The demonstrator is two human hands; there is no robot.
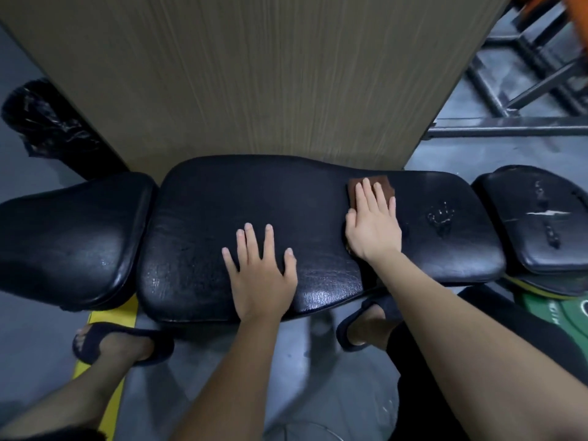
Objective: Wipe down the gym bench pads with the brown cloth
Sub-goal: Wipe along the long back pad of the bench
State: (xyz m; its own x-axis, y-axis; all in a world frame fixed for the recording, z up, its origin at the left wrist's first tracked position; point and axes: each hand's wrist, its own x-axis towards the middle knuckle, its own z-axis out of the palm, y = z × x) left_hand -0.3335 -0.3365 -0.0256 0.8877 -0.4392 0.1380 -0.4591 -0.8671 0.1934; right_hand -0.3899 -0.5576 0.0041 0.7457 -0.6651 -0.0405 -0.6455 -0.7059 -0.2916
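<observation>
A black padded gym bench lies across the view in three parts: a seat pad [73, 237] at the left, a long middle pad [203, 218], and a small cracked pad [541, 218] at the right. My right hand [374, 224] lies flat on the folded brown cloth [381, 181], pressing it onto the right half of the middle pad. Most of the cloth is hidden under my fingers. My left hand [262, 275] rests flat on the pad's near edge, fingers spread, holding nothing. A faint logo [440, 218] marks the pad to the right of the cloth.
A wood-grain panel [254, 74] stands directly behind the bench. A black bin bag [47, 122] sits at the far left, metal frame bars [525, 90] at the far right. A green weight plate [563, 313] lies under the right pad. My sandalled feet [127, 345] stand on the grey floor.
</observation>
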